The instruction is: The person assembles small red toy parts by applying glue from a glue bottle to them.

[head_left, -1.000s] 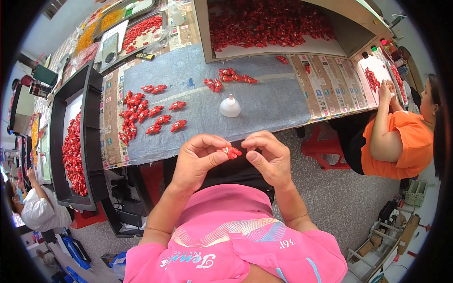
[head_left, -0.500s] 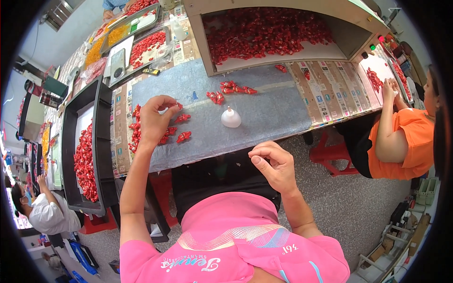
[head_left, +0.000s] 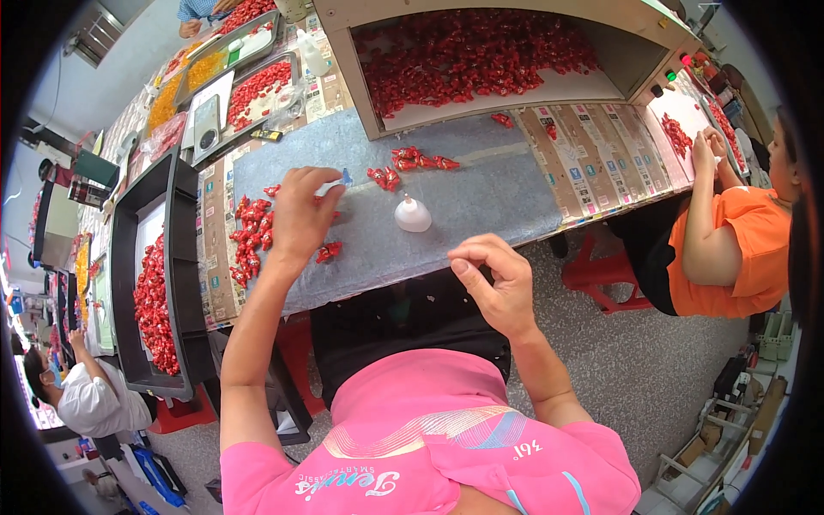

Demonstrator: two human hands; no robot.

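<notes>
My left hand (head_left: 300,215) hovers over the blue-grey mat (head_left: 369,249), thumb and forefinger apart with nothing visible between them. Beside and partly beneath it lies a group of small glossy red pieces (head_left: 251,225), some hidden by the hand; one loose red piece (head_left: 329,251) sits near the wrist. My right hand (head_left: 498,287) is held off the mat's near edge, fingers curled and thumb against forefinger; whatever they pinch is too small to make out. A squat translucent white bottle (head_left: 413,215) with a narrow tip stands between the hands. Behind it lie more red pieces (head_left: 421,160).
A black tray (head_left: 176,283) with red pieces stands at left. A box-like cabinet (head_left: 506,118), open at the front and full of red pieces, stands at the far side. Metal trays (head_left: 296,75) and a white bottle (head_left: 313,56) are far left. A co-worker in orange (head_left: 725,245) sits at right.
My left hand has moved slightly right and away from the red group, uncovering more of it. The red piece seen at its fingertips no longer shows there. My right hand keeps its curled shape.
</notes>
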